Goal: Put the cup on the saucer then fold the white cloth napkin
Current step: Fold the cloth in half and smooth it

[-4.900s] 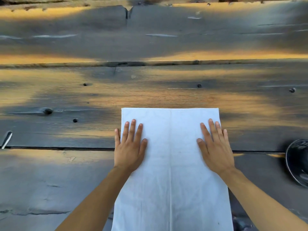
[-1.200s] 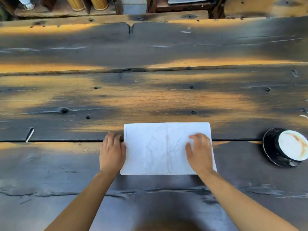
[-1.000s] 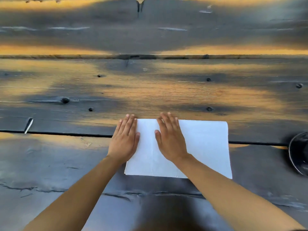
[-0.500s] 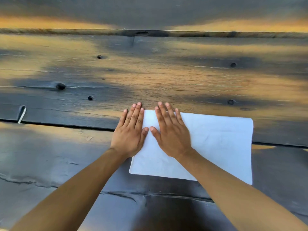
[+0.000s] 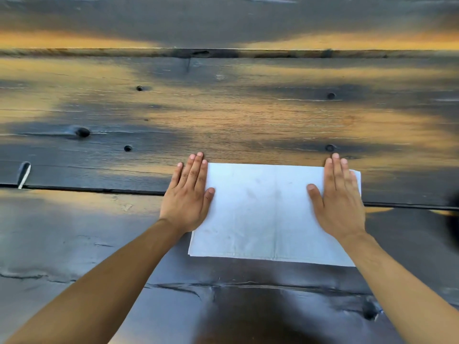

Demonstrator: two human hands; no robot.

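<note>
The napkin (image 5: 270, 212) is lying flat as a folded rectangle near the table's (image 5: 236, 115) near edge, straddling the seam between two planks. The right hand (image 5: 339, 202), half a second ago pressing beside the left hand (image 5: 187, 197) at the napkin's left edge, is now resting at its right edge. Both hands are lying palm-down with fingers extended, gripping nothing. This sweep is probably flattening the fold. The cup is out of view; a dark blur is showing at the right edge.
</note>
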